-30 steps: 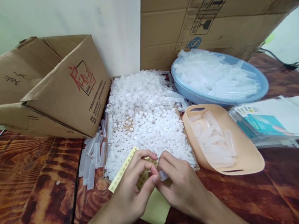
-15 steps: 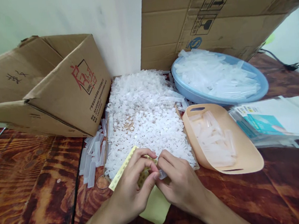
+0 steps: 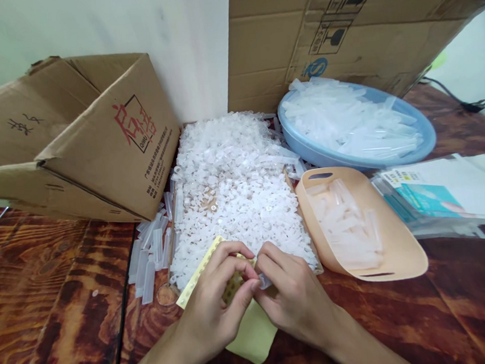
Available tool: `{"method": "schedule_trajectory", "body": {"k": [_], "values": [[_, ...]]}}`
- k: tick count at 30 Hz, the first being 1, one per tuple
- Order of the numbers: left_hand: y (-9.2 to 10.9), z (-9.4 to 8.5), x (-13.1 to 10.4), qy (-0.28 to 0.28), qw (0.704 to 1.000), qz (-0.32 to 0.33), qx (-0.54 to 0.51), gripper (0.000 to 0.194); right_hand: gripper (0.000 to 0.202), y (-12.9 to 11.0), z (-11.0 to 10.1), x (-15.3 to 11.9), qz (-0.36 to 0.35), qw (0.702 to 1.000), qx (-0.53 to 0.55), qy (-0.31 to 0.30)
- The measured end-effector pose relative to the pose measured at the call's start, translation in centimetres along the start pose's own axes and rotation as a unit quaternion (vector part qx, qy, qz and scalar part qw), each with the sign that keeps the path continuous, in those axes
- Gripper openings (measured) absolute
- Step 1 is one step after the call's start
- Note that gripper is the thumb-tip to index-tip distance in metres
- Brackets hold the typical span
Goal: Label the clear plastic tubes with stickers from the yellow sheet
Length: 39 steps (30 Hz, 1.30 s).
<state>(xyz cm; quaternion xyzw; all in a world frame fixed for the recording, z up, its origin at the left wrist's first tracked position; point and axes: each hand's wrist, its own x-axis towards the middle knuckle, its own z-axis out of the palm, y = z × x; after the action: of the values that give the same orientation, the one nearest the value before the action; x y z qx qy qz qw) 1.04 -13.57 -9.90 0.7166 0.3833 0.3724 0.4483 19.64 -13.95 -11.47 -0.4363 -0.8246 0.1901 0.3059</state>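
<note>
My left hand [image 3: 221, 298] and my right hand [image 3: 294, 294] meet at the near edge of a shallow tray heaped with small clear plastic pieces [image 3: 248, 204]. The fingers of my right hand are closed on a small clear plastic piece [image 3: 264, 282]. Thumb and fingertips of my left hand pinch at the same spot, touching my right fingers; what they hold is too small to make out. Under and behind my hands lies a yellow sheet [image 3: 253, 335] with rows of dots on its strip-like edge.
An open cardboard box [image 3: 105, 143] stands at the left, beside loose clear tubes [image 3: 148, 271]. A blue basin [image 3: 303, 147] and a peach basket [image 3: 404, 255], both with clear tubes, are at the right. Plastic packets [image 3: 432, 192] lie farther right, before a large carton [image 3: 272, 47].
My hands stay nearly in place, with a very slight shift of the fingertips. The view has moved a little.
</note>
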Motion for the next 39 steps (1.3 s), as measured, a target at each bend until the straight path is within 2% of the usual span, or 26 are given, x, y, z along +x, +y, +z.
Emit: {"method": "schedule_trajectory", "body": {"k": [14,19,25,29,35,39], "values": [[-0.3,0.4,-0.3,0.014,0.999,-0.014,-0.032,0.013,0.015,-0.1,0.1,-0.1,-0.012,1.000,0.017,0.010],[-0.7,0.3,-0.5,0.030,0.996,-0.015,-0.079,0.023,0.016,-0.5,-0.4,0.0,-0.001,0.998,0.067,0.010],[-1.1,-0.3,-0.6,0.061,0.992,-0.035,-0.107,0.013,0.015,-0.9,-1.6,0.4,0.006,0.991,0.135,-0.003],[-1.4,-0.4,-0.6,0.075,0.991,-0.043,-0.098,0.010,0.025,-0.6,-2.2,0.1,0.010,0.979,0.204,-0.014],[-1.9,-0.5,-0.5,0.078,0.994,-0.032,-0.073,0.013,0.028,-0.5,-3.1,-0.6,-0.074,0.976,0.202,0.014],[-2.1,-0.7,-0.3,0.097,0.994,-0.008,-0.048,0.014,0.032,-0.4,-3.1,-1.1,-0.080,0.981,0.173,0.043]]}}
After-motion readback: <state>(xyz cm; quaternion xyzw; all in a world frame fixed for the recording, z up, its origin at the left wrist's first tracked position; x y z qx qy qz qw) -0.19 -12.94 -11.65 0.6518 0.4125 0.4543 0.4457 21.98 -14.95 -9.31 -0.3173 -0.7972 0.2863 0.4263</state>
